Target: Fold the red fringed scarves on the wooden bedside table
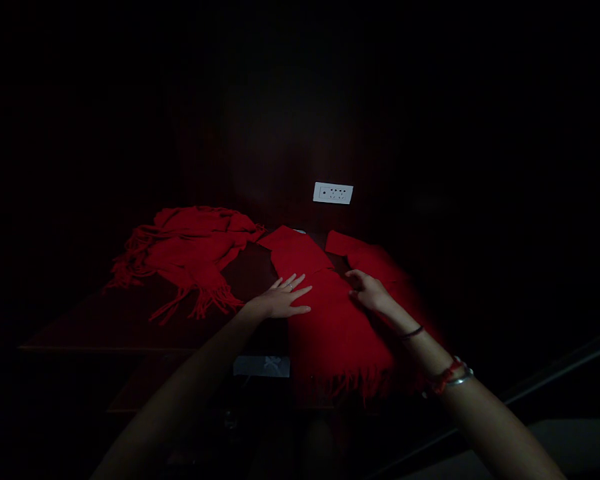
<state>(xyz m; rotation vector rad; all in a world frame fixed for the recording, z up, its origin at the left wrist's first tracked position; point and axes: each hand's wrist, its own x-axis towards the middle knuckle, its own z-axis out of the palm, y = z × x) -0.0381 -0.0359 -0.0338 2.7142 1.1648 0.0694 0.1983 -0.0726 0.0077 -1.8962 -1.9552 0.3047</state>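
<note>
super dark room, most of the light lands on the hands and the red cloth on the table (249, 272). back wall is nearly black apart from a white socket (333, 193) above the far edge. middle scarf (337, 327) lies pretty flat on the table, fringe toward the person and hanging around the near edge, far end folded over at an angle. left hand (286, 299) is palm down on its left side, fingers spread well apart, not clamped on anything, with a thin ring (290, 287) on one finger. right hand (371, 292) is over by the dark gap between that one and the right scarf (367, 260), fingers bent; can't tell if they're pinching any fabric. that wrist has a dark band (413, 332), a red band (447, 375) and a silver bangle (462, 379). off to the left, well apart from the middle scarf's near end, there's a loose pile (195, 243) of red fringed stuff, tassels going everywhere. some pale boxy thing (261, 366) shows below the table edge, too dim to make out.
</note>
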